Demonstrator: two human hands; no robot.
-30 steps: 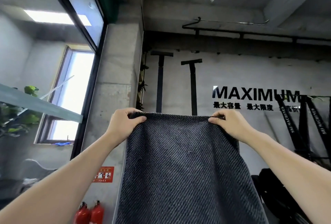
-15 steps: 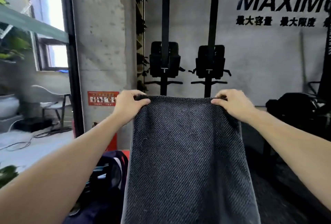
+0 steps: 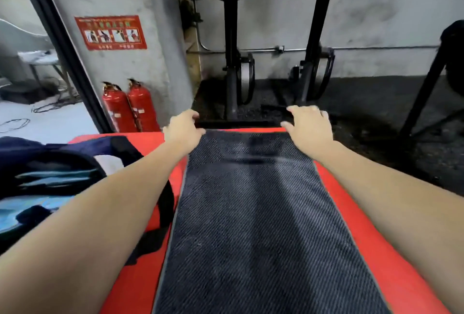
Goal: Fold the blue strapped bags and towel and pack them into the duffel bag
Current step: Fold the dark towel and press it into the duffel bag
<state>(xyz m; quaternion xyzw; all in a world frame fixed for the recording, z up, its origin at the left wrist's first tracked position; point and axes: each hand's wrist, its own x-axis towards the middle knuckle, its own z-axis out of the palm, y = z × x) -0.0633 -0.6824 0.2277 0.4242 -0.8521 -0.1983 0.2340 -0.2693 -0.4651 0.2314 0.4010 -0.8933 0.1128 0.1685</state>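
Observation:
A dark grey towel (image 3: pixel 253 218) lies flat and lengthwise on a red padded surface (image 3: pixel 356 215), reaching away from me. My left hand (image 3: pixel 184 129) is at its far left corner, thumb on the cloth, pinching the edge. At the far right corner, my right hand (image 3: pixel 310 124) hovers palm down with fingers spread and its thumb just off the towel's edge. The navy duffel bag (image 3: pixel 47 160) stands open at the left, with light blue fabric (image 3: pixel 37 208) inside and a black strap (image 3: pixel 165 203) trailing beside the towel.
Two red fire extinguishers (image 3: pixel 128 107) stand by a concrete pillar (image 3: pixel 155 45) past the pad. Black exercise machines (image 3: pixel 236 67) line the wall ahead. A black stand leg (image 3: pixel 421 102) slants at the right. Cables lie on the floor at the far left.
I lowered the towel from hanging in the air onto the red pad, and my view tipped down. My right hand's fingers have opened off the corner.

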